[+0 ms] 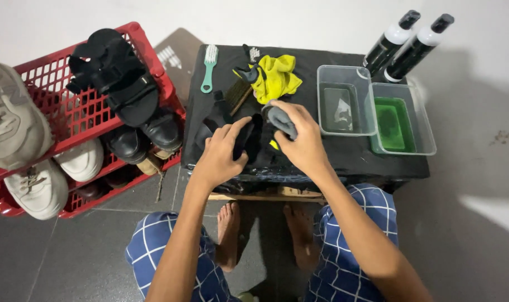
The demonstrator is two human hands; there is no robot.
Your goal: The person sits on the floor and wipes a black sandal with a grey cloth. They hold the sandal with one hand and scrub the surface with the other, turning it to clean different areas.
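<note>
The black shoe [249, 140] sits on the black table [355, 162], right between your two hands. Your left hand [221, 154] wraps around its near side and grips it. Your right hand [302, 140] is closed on a grey cloth [281, 120] and presses it down on the shoe's top.

Just past your hands lie a yellow cloth [277, 75], a brown brush [238, 95] and a green brush [208, 67]. Off to the right of your right hand sit two clear tubs. The near tub [344, 100] holds clear water, and the far tub [402, 123] holds green liquid. Behind them stand two black bottles [402, 45]. To the left of your left hand is a red crate [148, 53] full of other shoes.

Here is what I think could go wrong. The shoe and the table are both black, so it is hard to see where the shoe ends, and you could miss a spot. The near tub is close to your right hand. If your elbow swings out, you may bump it and spill water on the table and onto your bare feet [265, 235] below. If your left hand lets go a little, the shoe may slip while you rub.
</note>
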